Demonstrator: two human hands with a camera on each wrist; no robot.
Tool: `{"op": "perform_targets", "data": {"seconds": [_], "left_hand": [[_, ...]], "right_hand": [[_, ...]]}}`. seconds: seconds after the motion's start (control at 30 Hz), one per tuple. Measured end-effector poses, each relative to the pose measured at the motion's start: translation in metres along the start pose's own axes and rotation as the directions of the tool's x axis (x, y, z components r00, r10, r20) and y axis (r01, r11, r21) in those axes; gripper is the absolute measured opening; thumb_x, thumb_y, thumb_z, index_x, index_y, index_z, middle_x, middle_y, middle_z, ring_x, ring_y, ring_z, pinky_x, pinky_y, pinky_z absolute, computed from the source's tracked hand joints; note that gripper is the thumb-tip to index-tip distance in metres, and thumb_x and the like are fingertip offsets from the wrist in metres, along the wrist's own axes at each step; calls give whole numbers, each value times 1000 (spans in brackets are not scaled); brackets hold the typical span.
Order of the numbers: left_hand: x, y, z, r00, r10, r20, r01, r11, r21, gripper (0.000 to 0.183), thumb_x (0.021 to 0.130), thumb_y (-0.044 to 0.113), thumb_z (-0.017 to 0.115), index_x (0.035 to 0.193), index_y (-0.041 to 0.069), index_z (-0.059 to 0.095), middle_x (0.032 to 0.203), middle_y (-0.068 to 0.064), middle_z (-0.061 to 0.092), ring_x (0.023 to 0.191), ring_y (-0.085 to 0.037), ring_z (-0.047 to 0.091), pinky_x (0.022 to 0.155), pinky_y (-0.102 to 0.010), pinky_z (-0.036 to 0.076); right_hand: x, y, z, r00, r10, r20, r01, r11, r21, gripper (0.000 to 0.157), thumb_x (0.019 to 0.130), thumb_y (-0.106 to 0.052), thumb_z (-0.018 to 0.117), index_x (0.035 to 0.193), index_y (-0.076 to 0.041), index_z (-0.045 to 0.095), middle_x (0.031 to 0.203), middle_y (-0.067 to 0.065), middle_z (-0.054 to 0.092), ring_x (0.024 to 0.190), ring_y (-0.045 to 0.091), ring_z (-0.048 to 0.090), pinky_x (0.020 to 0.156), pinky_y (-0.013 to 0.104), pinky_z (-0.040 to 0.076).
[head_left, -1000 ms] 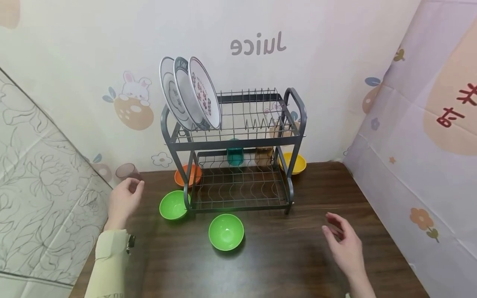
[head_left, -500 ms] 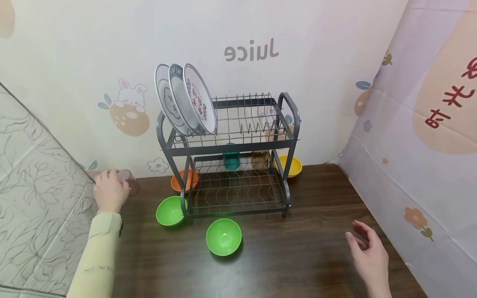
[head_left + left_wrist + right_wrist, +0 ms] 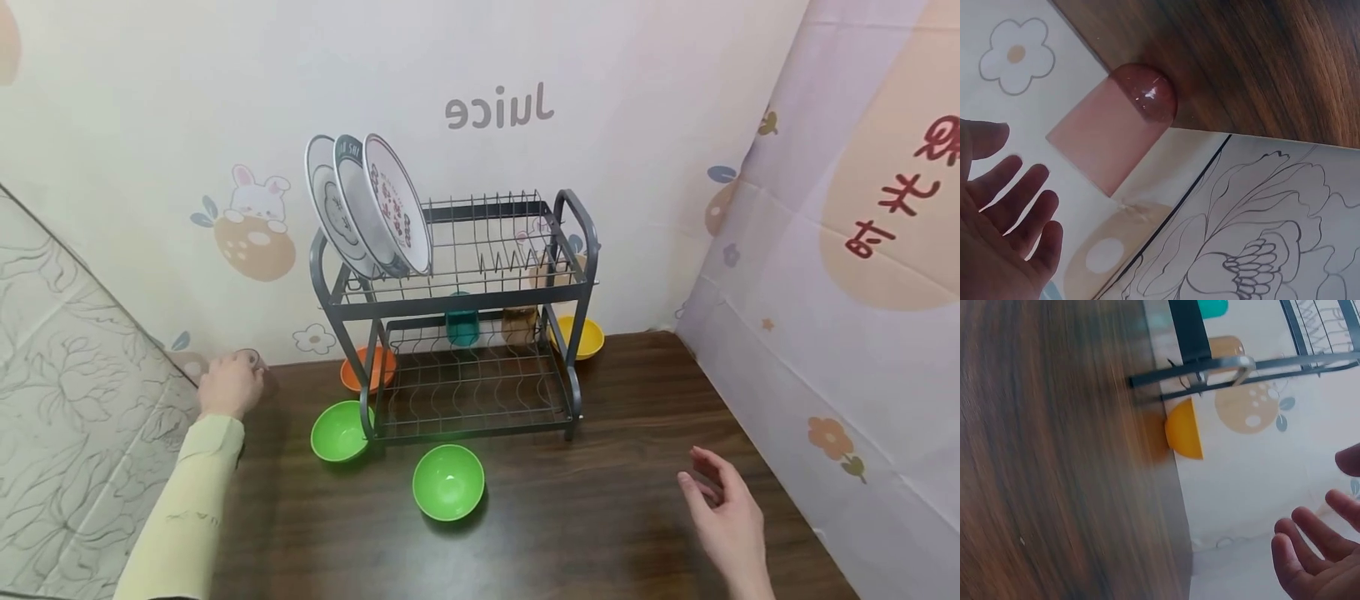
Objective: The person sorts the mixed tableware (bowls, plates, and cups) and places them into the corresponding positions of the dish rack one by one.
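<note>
A clear pinkish cup (image 3: 1116, 128) stands in the back left corner of the table, its rounded base on the wood. In the left wrist view my left hand (image 3: 1013, 219) is near the cup's rim with fingers spread and loosely bent, holding nothing. From the head view that hand (image 3: 228, 385) overlaps the cup (image 3: 255, 358) and hides most of it. My right hand (image 3: 727, 512) hovers over the right side of the table, fingers relaxed and slightly bent, with nothing in it.
A dark two-tier dish rack (image 3: 465, 301) stands mid-table, with three plates (image 3: 401, 212) upright on its top left. Green bowls (image 3: 448, 482) sit in front and left. An orange bowl (image 3: 349, 377), a yellow bowl (image 3: 591, 337), a teal cup (image 3: 462, 329) and an amber cup (image 3: 519, 327) are farther back.
My left hand has moved left and over the cup in the corner. The right hand has shifted right, then slightly back left. The head view has tilted a little.
</note>
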State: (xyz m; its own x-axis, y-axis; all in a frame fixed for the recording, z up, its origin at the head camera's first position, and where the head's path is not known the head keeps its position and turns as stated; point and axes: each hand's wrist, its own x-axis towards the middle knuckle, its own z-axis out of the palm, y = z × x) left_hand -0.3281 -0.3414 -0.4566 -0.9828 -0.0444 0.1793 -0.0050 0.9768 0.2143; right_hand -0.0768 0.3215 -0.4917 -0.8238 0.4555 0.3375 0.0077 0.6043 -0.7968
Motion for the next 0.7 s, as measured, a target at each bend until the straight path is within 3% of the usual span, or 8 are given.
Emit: {"op": "perform_targets", "data": {"seconds": [0.17, 0.33, 0.47, 0.57, 0.7], "left_hand": [[2, 2, 7, 1000, 4, -8, -5, 999, -39, 12, 95, 15, 59, 95, 4, 61, 104, -24, 62, 104, -50, 52, 76, -64, 42], [2, 1, 10, 1000, 14, -23, -15, 1000, -26, 21, 95, 15, 58, 107, -2, 58, 114, -30, 57, 109, -53, 49, 80, -67, 42], [5, -1, 9, 999, -31, 39, 31, 999, -8, 38, 95, 17, 56, 122, -11, 52, 122, -37, 51, 113, -57, 46, 87, -70, 39], [8, -6, 13, 995, -55, 84, 57, 998, -12, 36, 94, 15, 57, 120, -8, 55, 118, -36, 56, 110, -58, 48, 89, -72, 36], [7, -13, 22, 994, -61, 94, 66, 997, -41, 26, 92, 13, 63, 115, 0, 63, 112, -29, 64, 105, -54, 54, 89, -73, 34]], "right_hand": [[-9, -9, 9, 990, -79, 119, 80, 997, -7, 43, 93, -8, 69, 134, -1, 55, 128, 14, 60, 107, -9, 49, 81, 5, 43], [-19, -23, 24, 964, -166, 206, 168, 986, 6, 42, 92, -9, 72, 132, -7, 58, 124, 8, 62, 108, 1, 53, 82, 10, 46], [-26, -33, 36, 945, -202, 258, 205, 979, 15, 41, 91, -9, 73, 129, -11, 60, 120, 3, 63, 106, 9, 58, 80, 20, 52], [-31, -36, 45, 932, -214, 292, 220, 975, 13, 40, 90, -11, 75, 127, -14, 61, 118, -4, 63, 104, 12, 60, 78, 28, 55], [-37, -37, 53, 913, -243, 328, 248, 968, 28, 42, 88, -9, 76, 127, -16, 61, 118, -9, 62, 103, 12, 61, 78, 32, 56]]}}
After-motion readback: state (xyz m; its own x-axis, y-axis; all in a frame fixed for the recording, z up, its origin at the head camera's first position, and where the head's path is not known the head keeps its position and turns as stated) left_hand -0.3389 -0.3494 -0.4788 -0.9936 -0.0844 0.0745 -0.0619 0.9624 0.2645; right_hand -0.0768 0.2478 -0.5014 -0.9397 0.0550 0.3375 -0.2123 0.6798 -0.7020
